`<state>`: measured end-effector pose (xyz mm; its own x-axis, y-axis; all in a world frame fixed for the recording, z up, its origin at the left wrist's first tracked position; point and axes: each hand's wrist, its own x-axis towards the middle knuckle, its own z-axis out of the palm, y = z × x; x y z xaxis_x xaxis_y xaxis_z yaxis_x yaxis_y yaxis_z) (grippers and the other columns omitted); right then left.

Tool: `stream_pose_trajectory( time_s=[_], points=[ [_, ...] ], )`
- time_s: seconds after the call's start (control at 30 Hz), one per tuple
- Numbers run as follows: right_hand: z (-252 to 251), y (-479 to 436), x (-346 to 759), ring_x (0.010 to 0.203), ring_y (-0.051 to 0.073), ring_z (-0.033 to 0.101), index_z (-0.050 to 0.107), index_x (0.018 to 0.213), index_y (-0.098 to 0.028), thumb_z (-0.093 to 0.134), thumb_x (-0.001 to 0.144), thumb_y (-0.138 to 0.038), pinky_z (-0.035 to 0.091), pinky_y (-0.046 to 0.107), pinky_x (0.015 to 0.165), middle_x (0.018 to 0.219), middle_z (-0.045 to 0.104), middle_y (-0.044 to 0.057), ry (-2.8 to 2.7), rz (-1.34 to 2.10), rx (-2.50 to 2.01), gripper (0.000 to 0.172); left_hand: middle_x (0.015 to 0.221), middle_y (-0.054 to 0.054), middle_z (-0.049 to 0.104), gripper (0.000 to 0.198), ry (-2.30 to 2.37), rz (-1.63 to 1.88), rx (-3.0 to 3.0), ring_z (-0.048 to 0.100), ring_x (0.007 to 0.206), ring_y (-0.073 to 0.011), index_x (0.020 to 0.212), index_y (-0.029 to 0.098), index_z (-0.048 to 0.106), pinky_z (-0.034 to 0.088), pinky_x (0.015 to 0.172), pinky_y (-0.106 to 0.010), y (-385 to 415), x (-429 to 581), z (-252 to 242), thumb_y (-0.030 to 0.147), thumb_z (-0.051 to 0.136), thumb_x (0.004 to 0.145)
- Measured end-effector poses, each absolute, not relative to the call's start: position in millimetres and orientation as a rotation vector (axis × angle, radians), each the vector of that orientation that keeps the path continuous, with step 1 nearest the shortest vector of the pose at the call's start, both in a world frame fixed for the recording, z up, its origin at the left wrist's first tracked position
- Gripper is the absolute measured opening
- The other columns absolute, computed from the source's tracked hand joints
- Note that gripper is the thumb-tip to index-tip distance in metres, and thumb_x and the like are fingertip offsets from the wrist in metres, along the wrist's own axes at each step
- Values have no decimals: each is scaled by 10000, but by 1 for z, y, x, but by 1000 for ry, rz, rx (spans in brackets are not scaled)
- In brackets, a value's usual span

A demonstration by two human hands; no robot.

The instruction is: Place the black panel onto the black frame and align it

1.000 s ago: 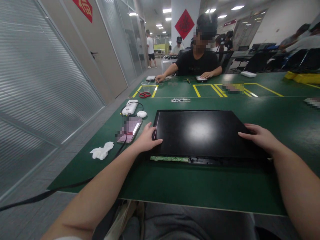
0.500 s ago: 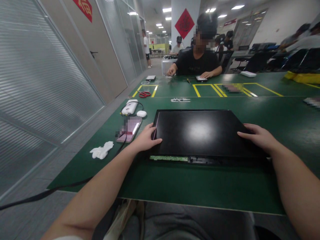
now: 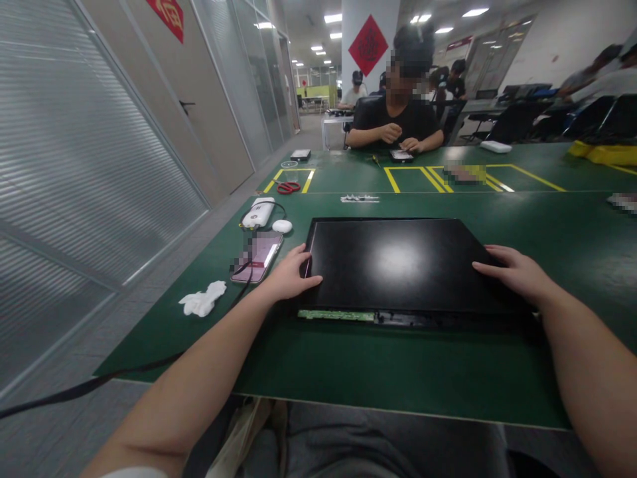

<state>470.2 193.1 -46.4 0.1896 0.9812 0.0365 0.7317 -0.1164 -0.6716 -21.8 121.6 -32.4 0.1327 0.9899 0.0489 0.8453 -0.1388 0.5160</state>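
A black display panel (image 3: 398, 265) lies face up in front of me, a bright reflection on its dark surface. Along its near edge a green circuit board strip (image 3: 336, 315) is exposed. My left hand (image 3: 293, 273) grips the panel's left edge, thumb on top and fingers at the side. On the right edge, my right hand (image 3: 515, 272) holds it the same way, its thumb over the screen. The fingertips under both edges are hidden.
Left of the panel are a phone (image 3: 256, 257), a white earbud case (image 3: 282, 226), a power bank (image 3: 259, 212) with a cable, and crumpled tissue (image 3: 203, 299). Red-handled scissors (image 3: 287, 188) and small strips (image 3: 359, 198) lie beyond. Opposite sits a person (image 3: 398, 113) handling a small drive (image 3: 401, 156).
My hands and the panel stay in place. Across the table, the person's hand has moved from the tabletop toward their other hand. A standing person at the back has gone from view.
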Motion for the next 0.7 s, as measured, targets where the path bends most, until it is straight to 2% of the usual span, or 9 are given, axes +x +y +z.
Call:
stream_pose_trajectory(
  time_s=[0.4,0.7],
  points=[
    [-44,194,465,1376,335,476,704,1015,-182,699,615,-471,305,424,1204,1392,596,136,-1660,509,-1920,493,1600,-211,372,733,1786,548,2060,357,1480,-363,1327,122,603,271,1222,-499,121,-22,-31,540,691,731],
    [-48,196,470,1305,364,543,722,967,-198,714,636,-522,373,478,1157,1360,624,129,-1711,416,-1964,463,1603,-218,363,729,1780,550,2059,339,1487,-372,1328,121,597,280,1217,-510,121,-21,-32,537,679,736]
  ],
)
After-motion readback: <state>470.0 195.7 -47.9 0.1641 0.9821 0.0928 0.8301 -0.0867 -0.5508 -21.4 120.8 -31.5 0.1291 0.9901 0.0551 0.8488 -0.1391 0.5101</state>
